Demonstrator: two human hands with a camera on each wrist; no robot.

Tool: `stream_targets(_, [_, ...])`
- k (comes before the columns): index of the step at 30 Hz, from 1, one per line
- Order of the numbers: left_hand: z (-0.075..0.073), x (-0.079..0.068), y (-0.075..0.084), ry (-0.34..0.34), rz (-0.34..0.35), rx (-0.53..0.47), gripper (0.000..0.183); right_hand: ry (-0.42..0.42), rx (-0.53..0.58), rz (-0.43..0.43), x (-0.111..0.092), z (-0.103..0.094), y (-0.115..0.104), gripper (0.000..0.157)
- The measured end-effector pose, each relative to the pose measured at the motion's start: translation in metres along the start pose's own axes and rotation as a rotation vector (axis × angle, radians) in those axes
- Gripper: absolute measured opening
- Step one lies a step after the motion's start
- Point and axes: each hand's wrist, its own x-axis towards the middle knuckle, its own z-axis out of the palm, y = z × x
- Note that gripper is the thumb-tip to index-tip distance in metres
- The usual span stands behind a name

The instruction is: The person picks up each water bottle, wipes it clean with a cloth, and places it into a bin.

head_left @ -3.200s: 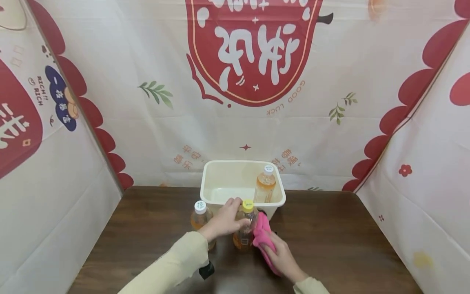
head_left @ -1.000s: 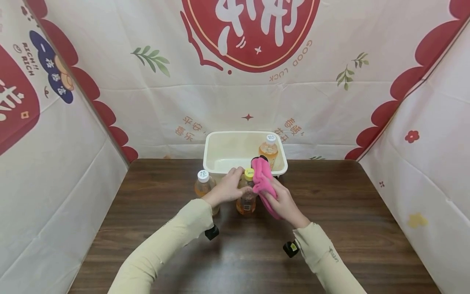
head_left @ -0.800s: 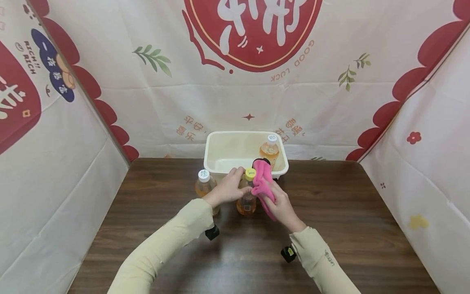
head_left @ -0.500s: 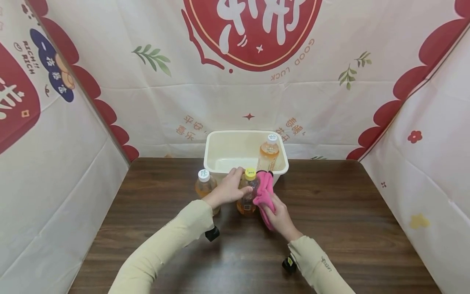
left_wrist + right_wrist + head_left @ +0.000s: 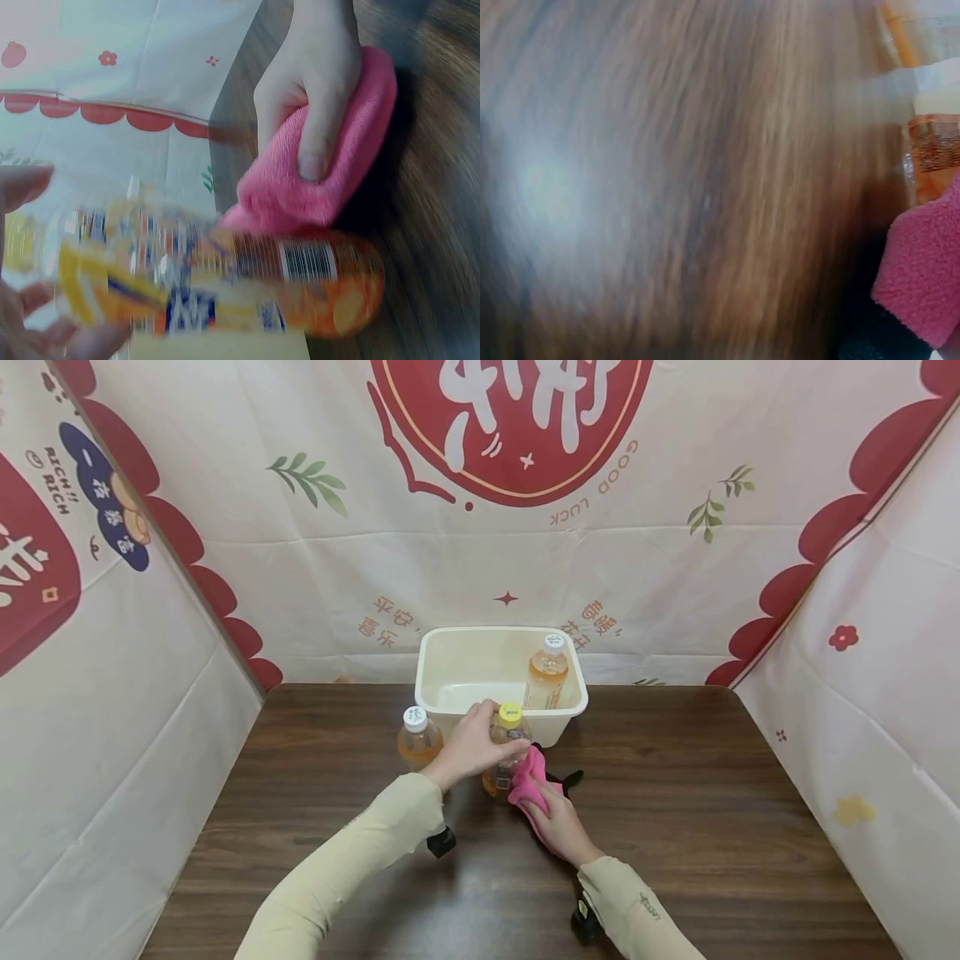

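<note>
My left hand (image 5: 474,745) grips a clear plastic drink bottle (image 5: 501,781) with a yellow cap, fingers and thumb round its upper part. The bottle stands upright on the table in front of the basin. A pink cloth (image 5: 529,775) is bunched in my right hand (image 5: 561,828), low against the bottle's right side. In the left wrist view, the orange drink's label and barcode (image 5: 307,260) show, with the pink cloth (image 5: 322,165) pressed beside them. The right wrist view catches only an edge of the cloth (image 5: 922,262) and a bit of the bottle.
A cream plastic basin (image 5: 450,693) stands at the table's back edge, with a white-capped bottle (image 5: 547,681) in its right end. Another white-capped bottle (image 5: 418,745) stands left of my left hand. Printed fabric walls (image 5: 480,568) enclose the brown wooden table (image 5: 675,793).
My right hand has brought the cloth down the bottle's right side, from near the cap to low on the body. The left hand keeps hold of the bottle, which stays in place.
</note>
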Motion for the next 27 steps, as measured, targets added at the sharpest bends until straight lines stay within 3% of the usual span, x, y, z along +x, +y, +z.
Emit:
stream_targets(4, [0.005, 0.004, 0.005, 0.040, -0.016, 0.020, 0.059, -0.015, 0.023, 0.028, -0.003, -0.004, -0.003, 0.023])
stream_targets(8, [0.003, 0.005, 0.004, -0.007, 0.025, -0.060, 0.055, -0.014, 0.019, 0.039, -0.006, -0.014, -0.005, 0.022])
stream_targets(11, [-0.001, 0.003, 0.003, -0.050, 0.067, -0.096, 0.055, 0.010, 0.017, 0.005, -0.006, -0.027, -0.008, 0.020])
stream_targets(14, [-0.008, -0.001, 0.004, -0.071, 0.098, -0.041, 0.053, 0.048, 0.010, -0.068, -0.002, -0.041, -0.015, 0.020])
stream_targets(19, [-0.014, -0.007, 0.006, -0.126, 0.126, 0.054, 0.054, 0.122, 0.016, -0.169, 0.015, -0.071, -0.046, 0.028])
stream_targets(23, [-0.014, -0.009, 0.005, -0.151, 0.132, 0.044, 0.048, 0.161, 0.038, -0.226, 0.034, -0.092, -0.083, 0.036])
stream_targets(27, [-0.014, -0.011, 0.004, -0.138, 0.153, 0.034, 0.043, 0.140, 0.069, -0.274, 0.050, -0.098, -0.105, 0.033])
